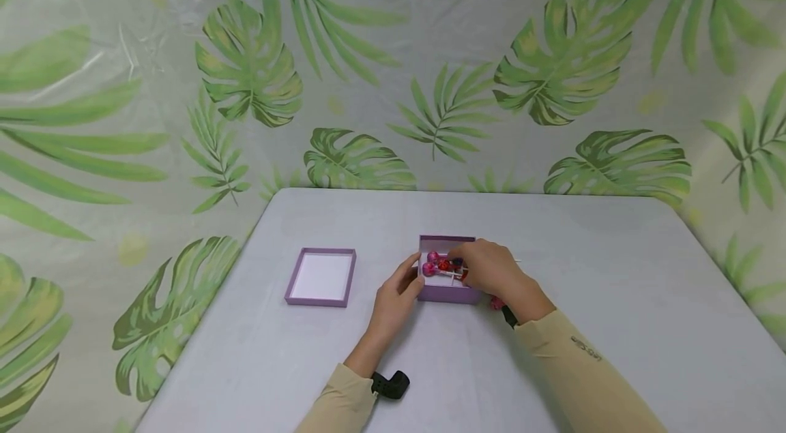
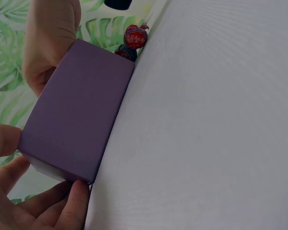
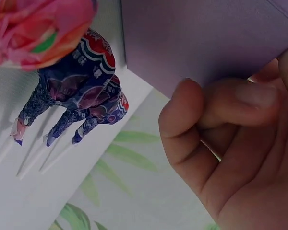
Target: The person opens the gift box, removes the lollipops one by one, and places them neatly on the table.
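Observation:
A purple box (image 1: 447, 294) with white inside walls stands on the table and contains several lollipops (image 1: 428, 269) in pink and red wrappers. My left hand (image 1: 393, 300) grips the box's left end, fingertips against its walls near the corners. From the right, my right hand (image 1: 491, 273) reaches over the rim into the box. Its fingers are bent and pinch a dark-wrapped lollipop (image 1: 457, 261) among the others; the fingertips are partly hidden. Outside the box's right end lie more lollipops (image 3: 81, 72) in dark blue wrappers, beside a pink-red one (image 3: 43, 28).
A shallow purple-rimmed lid (image 1: 321, 276), white inside, lies to the left of the box. The white table (image 1: 583, 256) backs onto a leaf-patterned curtain (image 1: 442, 65). Black bands with cameras (image 1: 393, 385) sit on the wrists.

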{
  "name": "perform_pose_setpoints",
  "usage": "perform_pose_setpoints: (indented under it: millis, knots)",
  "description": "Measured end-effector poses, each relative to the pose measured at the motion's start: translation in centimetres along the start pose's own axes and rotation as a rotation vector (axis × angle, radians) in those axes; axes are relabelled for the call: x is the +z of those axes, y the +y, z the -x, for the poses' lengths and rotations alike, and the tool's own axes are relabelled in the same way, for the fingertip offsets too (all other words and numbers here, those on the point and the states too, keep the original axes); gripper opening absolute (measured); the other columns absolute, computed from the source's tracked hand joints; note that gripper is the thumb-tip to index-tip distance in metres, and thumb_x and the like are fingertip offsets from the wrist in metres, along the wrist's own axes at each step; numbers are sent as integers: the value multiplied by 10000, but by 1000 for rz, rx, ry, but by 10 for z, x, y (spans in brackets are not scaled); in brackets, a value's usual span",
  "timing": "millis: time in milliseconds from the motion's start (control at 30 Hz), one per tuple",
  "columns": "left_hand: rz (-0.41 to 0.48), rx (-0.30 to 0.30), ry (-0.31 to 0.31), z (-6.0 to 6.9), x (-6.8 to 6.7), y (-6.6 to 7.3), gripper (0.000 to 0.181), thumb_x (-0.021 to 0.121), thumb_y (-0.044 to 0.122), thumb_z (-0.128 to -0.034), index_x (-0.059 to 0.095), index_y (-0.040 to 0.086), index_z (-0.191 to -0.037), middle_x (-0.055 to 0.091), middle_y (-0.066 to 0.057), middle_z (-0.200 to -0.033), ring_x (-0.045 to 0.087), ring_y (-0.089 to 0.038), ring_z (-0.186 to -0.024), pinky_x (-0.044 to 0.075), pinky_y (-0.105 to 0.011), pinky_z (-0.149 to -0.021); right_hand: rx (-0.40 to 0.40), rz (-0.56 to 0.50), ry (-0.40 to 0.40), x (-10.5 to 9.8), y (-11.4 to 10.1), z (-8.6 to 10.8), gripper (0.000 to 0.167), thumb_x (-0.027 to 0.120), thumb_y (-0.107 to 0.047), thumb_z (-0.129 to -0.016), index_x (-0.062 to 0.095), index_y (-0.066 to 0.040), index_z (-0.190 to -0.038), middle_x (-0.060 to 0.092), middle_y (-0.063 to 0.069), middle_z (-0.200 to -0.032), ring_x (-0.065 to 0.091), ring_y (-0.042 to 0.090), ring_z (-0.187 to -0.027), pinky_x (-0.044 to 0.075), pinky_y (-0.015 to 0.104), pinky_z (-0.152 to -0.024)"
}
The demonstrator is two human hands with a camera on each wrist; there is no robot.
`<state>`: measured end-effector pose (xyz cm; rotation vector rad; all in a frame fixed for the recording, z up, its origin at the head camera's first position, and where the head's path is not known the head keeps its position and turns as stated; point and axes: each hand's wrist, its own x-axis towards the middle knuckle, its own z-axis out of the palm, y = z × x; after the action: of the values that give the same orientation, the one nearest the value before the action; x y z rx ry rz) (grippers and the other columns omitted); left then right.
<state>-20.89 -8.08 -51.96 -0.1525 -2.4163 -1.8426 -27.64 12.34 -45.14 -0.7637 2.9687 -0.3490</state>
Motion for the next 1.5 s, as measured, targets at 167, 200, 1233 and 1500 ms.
perform_pose_setpoints:
  millis: [167, 200, 1233, 1500]
  knots:
    - [9, -15, 0, 0, 0, -1, 471, 580, 287, -1028, 508, 317, -1492, 606, -59, -1386, 582, -197, -1256, 503, -353, -1003, -13, 1, 26, -1, 1, 1, 505, 865, -108, -747, 737, -165, -1232, 737, 60, -1090, 658, 227, -866, 567, 443, -689]
    - [12, -13, 1, 0, 0, -1, 469, 578, 280, -1030, 508, 318, -1492, 605, -62, -1388, 580, -200, -1259, 501, -359, -1006, -16, -2, 37, -2, 1, 1, 511, 851, -97, -749, 728, -159, -1241, 738, 70, -1083, 650, 220, -838, 560, 433, -661]
    - [41, -24, 0, -1, 0, 0, 468, 579, 247, -1027, 517, 329, -1484, 603, -84, -1392, 584, -209, -1257, 516, -375, -989, 74, -259, 77, -38, -14, 24, 430, 752, -96, -815, 709, -101, -1243, 651, 23, -829, 549, 191, -686, 474, 307, -577]
    - [62, 7, 4, 0, 1, -1, 464, 590, 240, -1027, 522, 296, -1482, 613, -126, -1371, 593, -246, -1246, 513, -425, -992, 133, -354, 148, -32, -13, 29, 351, 731, -137, -814, 740, -67, -1158, 696, 12, -917, 607, 177, -790, 530, 338, -673]
